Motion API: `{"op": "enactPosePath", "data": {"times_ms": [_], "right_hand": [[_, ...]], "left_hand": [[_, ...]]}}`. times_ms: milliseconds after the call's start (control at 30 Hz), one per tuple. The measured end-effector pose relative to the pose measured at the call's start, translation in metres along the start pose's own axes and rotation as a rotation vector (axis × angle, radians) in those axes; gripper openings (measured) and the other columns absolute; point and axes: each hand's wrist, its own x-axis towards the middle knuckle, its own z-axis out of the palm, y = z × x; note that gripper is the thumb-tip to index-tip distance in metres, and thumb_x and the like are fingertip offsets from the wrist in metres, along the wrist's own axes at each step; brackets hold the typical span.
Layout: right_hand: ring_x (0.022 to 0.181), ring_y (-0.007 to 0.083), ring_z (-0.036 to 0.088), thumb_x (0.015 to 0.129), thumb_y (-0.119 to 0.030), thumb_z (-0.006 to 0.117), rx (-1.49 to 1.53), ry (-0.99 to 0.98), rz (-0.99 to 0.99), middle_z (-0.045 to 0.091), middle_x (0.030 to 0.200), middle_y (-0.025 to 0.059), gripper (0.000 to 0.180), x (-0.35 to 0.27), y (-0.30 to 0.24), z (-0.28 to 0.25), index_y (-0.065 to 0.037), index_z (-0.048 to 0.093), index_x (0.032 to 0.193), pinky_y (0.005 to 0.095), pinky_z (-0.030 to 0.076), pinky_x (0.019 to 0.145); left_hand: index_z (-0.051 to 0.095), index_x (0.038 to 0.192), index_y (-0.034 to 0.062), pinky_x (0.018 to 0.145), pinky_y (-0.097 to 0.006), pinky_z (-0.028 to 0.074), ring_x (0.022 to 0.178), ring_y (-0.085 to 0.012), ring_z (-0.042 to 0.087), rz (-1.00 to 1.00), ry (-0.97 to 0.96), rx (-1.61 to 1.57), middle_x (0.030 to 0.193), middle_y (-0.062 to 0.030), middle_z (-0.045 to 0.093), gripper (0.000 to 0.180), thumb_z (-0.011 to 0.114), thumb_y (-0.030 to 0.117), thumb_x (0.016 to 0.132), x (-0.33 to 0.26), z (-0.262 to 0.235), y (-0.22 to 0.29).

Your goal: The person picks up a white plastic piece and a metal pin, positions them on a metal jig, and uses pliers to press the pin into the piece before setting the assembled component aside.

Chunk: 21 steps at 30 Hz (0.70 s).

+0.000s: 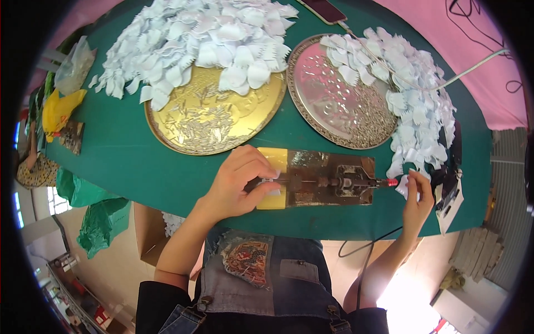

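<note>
My left hand (pixel 240 181) pinches a small white piece (pixel 272 179) at the left end of a brown, worn board (pixel 303 192) with yellow tape. A metal toggle clamp (pixel 351 182) with a red-tipped handle (pixel 391 182) is mounted on that board. Just right of the red tip, my right hand (pixel 418 203) holds another white piece (pixel 405 188) between thumb and fingers. Beyond the board stand a gold round tray (pixel 158 138) with thin metal pins and a silver round tray (pixel 305 106) with small metal bits.
White scalloped pieces are heaped at the back (pixel 194 33) and along the right (pixel 420 119), partly over both trays. A phone (pixel 324 10) with a cable lies at the far edge. Green bags (pixel 103 222) hang at the left. A dark cord (pixel 367 261) runs by my right arm.
</note>
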Motion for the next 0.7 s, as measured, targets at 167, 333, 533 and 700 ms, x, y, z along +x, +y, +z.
{"op": "enactPosePath", "data": {"times_ms": [167, 333, 533, 700], "right_hand": [[0.084, 0.0131, 0.063, 0.098, -0.009, 0.059, 0.131, 0.092, 0.067, 0.069, 0.098, 0.0072, 0.016, -0.021, 0.013, -0.009, 0.001, 0.069, 0.105, 0.0255, 0.05, 0.075], [0.081, 0.0113, 0.06, 0.099, -0.013, 0.06, 0.131, 0.109, 0.094, 0.068, 0.094, 0.0054, 0.018, -0.029, 0.01, -0.014, 0.001, 0.069, 0.106, 0.0245, 0.048, 0.073], [0.082, 0.0112, 0.06, 0.099, -0.013, 0.06, 0.151, 0.058, 0.032, 0.068, 0.093, 0.0048, 0.018, -0.019, 0.016, -0.016, 0.0, 0.069, 0.107, 0.0243, 0.047, 0.074], [0.082, 0.0122, 0.061, 0.099, -0.014, 0.061, 0.117, 0.05, 0.01, 0.068, 0.094, 0.0052, 0.018, -0.017, 0.007, -0.022, 0.0, 0.07, 0.107, 0.0248, 0.047, 0.074]], "left_hand": [[0.065, 0.088, 0.003, 0.072, -0.034, 0.049, 0.084, -0.0221, 0.06, 0.034, 0.386, -0.036, 0.088, -0.0083, 0.066, 0.022, 0.081, 0.014, 0.078, -0.009, -0.043, 0.035], [0.057, 0.09, 0.0027, 0.081, -0.032, 0.047, 0.084, -0.0184, 0.056, -0.264, 0.919, 0.234, 0.091, -0.0079, 0.06, 0.014, 0.065, 0.014, 0.091, -0.146, -0.128, 0.017], [0.061, 0.113, 0.0031, 0.083, -0.028, 0.045, 0.091, -0.0178, 0.059, -0.998, 1.029, 0.809, 0.104, -0.0064, 0.064, 0.029, 0.07, 0.02, 0.091, -0.345, -0.168, -0.049], [0.065, 0.114, 0.0036, 0.091, -0.037, 0.044, 0.106, -0.0259, 0.058, -0.678, 0.985, 0.935, 0.112, -0.0091, 0.065, 0.031, 0.073, 0.015, 0.086, -0.227, -0.165, -0.043]]}}
